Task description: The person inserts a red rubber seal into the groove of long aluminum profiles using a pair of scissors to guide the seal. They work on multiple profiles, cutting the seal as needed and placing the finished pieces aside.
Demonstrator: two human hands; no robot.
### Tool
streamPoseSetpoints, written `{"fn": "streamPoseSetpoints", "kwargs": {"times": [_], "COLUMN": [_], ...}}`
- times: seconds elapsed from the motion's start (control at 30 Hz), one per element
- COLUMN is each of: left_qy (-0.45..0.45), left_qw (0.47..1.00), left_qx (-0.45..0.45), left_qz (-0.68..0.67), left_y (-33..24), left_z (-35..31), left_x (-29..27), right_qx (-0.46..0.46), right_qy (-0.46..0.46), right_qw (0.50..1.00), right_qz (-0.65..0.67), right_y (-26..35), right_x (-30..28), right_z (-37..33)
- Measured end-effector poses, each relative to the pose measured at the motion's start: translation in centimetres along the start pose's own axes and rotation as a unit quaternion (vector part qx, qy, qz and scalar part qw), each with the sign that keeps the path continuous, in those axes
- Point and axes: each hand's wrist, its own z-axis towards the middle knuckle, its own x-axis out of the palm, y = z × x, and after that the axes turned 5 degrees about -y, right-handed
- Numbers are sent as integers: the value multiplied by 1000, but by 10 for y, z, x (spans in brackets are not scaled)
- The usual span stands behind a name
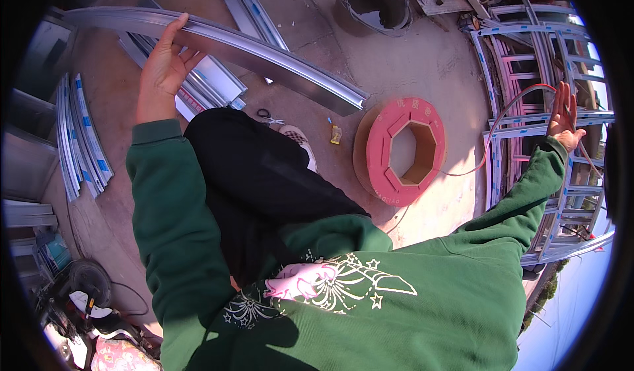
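My left hand [165, 70] supports a long silvery metal profile [264, 57], its thumb over the upper edge and the other fingers curled beneath. The profile slants from the upper left down toward the middle, above other metal lengths. Far out to the right, my right hand [563, 121] is raised with palm showing and fingers stretched out. A thin reddish strip [492, 136] arches up from a red-faced spool [375, 146] to that hand's fingertips. Whether it is pinched there cannot be made out.
Bundled metal profiles [82, 136] lie at left. A dark bucket [373, 4] stands at the top. Scissors [269, 116] and a small yellow packet [336, 134] are on the floor near my shoe [300, 143]. Metal frames [522, 130] are stacked at right; a scooter [92, 305] is lower left.
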Motion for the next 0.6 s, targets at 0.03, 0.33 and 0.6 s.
{"fn": "streamPoseSetpoints", "kwargs": {"times": [0.03, 0.33, 0.6], "left_qy": [-1, -15, 5], "left_qw": [1000, 999, 999], "left_qx": [2, -1, 1], "left_qz": [2, -35, -35], "left_y": [1, -8, -14], "left_z": [-1, 5, 8], "left_x": [-1, -24, -32], "right_qx": [37, 579, 139], "right_qy": [19, -166, -453], "right_qw": [997, 698, 441], "right_qz": [72, -388, -762], "right_y": [-55, -313, -41], "right_x": [22, -17, -161], "right_z": [12, -84, 3]}}
